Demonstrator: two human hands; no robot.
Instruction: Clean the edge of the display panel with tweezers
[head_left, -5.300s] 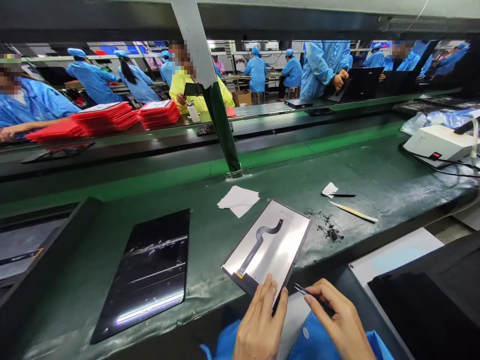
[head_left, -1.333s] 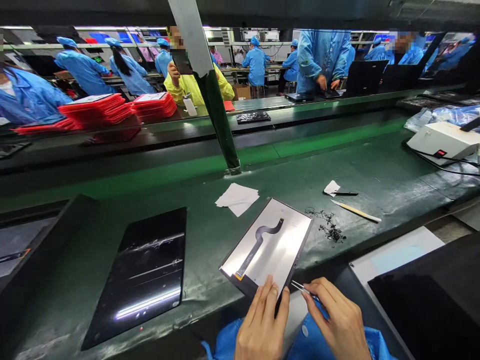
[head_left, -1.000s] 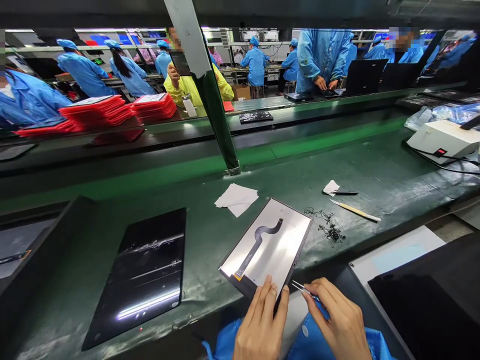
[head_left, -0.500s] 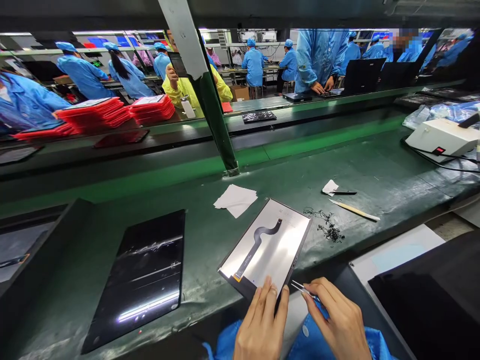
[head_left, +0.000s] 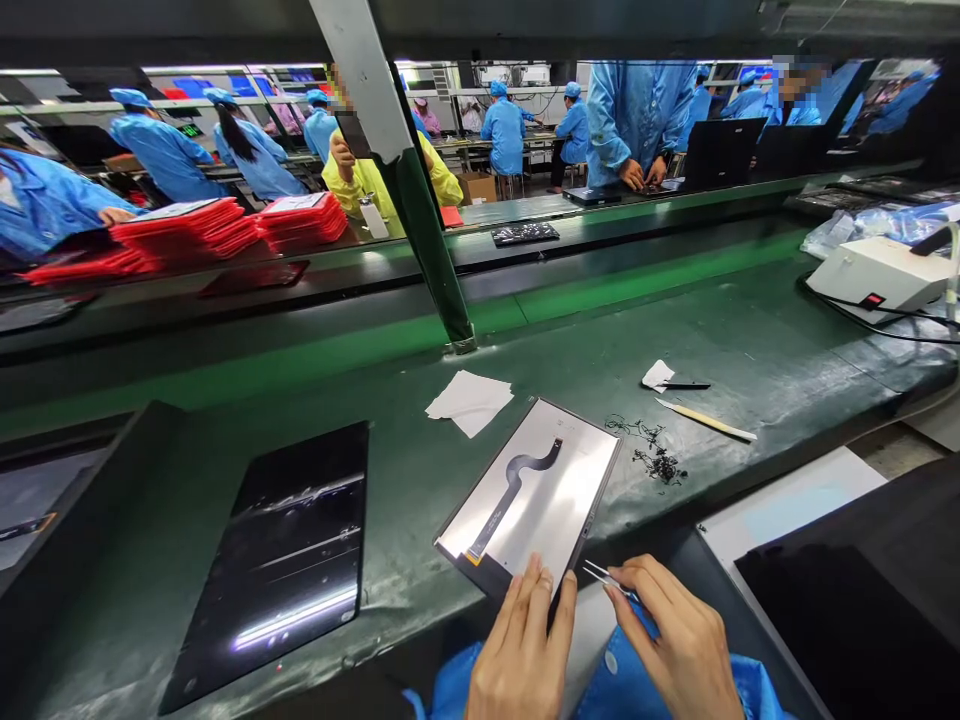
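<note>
My left hand (head_left: 521,650) lies flat, fingers stretched out and spread, pressing down on the near corner of the display panel (head_left: 532,495). My right hand (head_left: 675,645) is curled around a pair of tweezers (head_left: 604,577), pinched between thumb and forefinger, the tips aimed left at the panel's near right edge, just beside it; whether they touch it I cannot tell. The panel lies silver back up on the green workbench (head_left: 420,470), skewed, reaching away from my left hand toward the upper right, with a dark flex cable (head_left: 517,480) curving across it. Just right of the panel is a scatter of black scraps (head_left: 652,455), and beyond them a pale stick (head_left: 705,422) and a black pen (head_left: 679,385). Past the panel's far corner lie white wipes (head_left: 471,400). Well to the left lies a black glass panel (head_left: 289,560).
</note>
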